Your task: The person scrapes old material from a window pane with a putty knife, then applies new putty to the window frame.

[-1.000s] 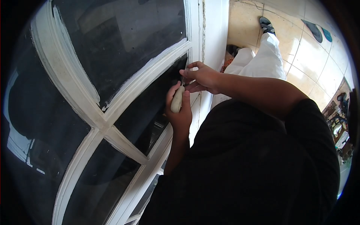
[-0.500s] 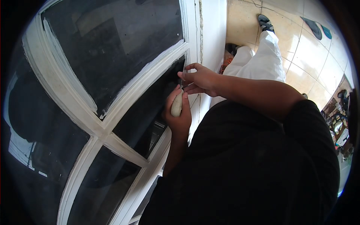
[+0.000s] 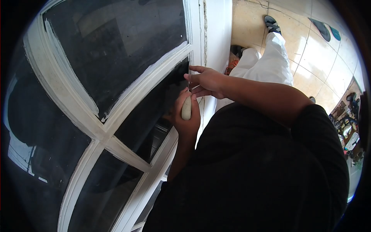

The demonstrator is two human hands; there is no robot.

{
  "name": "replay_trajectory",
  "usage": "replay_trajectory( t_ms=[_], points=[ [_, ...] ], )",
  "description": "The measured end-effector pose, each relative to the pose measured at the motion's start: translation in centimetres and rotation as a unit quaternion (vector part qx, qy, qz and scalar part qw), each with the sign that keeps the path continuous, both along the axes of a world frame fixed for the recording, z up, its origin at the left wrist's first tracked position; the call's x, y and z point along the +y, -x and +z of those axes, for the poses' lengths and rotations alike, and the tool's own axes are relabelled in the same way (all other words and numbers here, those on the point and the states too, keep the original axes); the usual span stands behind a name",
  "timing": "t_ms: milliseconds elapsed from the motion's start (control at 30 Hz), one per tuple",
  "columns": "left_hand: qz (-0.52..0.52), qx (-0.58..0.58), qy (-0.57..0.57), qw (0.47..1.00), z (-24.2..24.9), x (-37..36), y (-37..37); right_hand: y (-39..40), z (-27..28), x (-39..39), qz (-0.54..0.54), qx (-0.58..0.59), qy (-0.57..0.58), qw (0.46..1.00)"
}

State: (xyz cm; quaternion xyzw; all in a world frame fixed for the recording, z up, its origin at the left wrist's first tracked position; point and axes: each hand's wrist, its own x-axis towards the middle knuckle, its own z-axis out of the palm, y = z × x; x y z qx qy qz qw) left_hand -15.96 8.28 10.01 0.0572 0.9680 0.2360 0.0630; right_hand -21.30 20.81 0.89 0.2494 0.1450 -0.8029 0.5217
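We found the left hand (image 3: 186, 118) clenched around the pale handle of a scraping tool (image 3: 186, 108), the fingers wrapped fully about the grip and the thumb laid along its side. The tool stood roughly upright, its narrow blade running up to the corner where the dark glass pane (image 3: 154, 108) met the white window frame (image 3: 96, 127). The blade itself was thin and mostly hidden; we could not tell its exact edge or whether it touched glass or painted wood.

The right hand (image 3: 206, 82) sat just above the left, fingers partly curled and pinched near the top of the blade, apparently steadying it. We could not tell whether those fingertips actually gripped the metal or only rested against it.

In our judgement the tool was light and rigid, with a smooth rounded handle that could turn slippery in a sweaty palm; a full grasp at mid-handle, as observed, was the sound place to hold it. The blade end looked sharp enough to warrant keeping fingers behind it. The pane was fragile and would not tolerate prying force at the corner. White paint smears (image 3: 73, 73) lay along the glass margins.

To the right we noted white trousers (image 3: 266, 63), a sandal (image 3: 273, 24) and a tiled floor (image 3: 320, 58).
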Motion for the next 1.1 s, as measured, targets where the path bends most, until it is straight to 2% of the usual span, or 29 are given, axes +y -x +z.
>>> replay_trajectory(
  t_ms=[333,467,533,767,933,1100],
  points=[
    [-0.042,-0.001,0.028,0.999,0.2,1.4,0.1,0.2,-0.6,0.2,0.028,0.011,-0.004,1.000],
    [-0.018,0.003,0.019,1.000,0.3,1.4,-0.1,0.5,-0.5,0.4,0.040,0.006,-0.015,0.999],
    [-0.049,0.002,0.024,0.999,0.0,1.7,0.0,0.4,-0.5,0.6,0.050,0.013,-0.009,0.999],
    [-0.047,-0.016,0.024,0.998,-0.1,1.9,0.0,0.5,-2.0,0.4,0.055,0.018,-0.003,0.998],
    [-0.099,-0.009,0.069,0.993,0.0,1.4,-0.6,0.0,-1.6,1.1,0.062,0.034,0.008,0.997],
    [-0.103,-0.019,0.079,0.991,0.1,1.2,-1.0,-0.2,-1.2,1.1,0.057,0.021,-0.001,0.998]
  ],
)
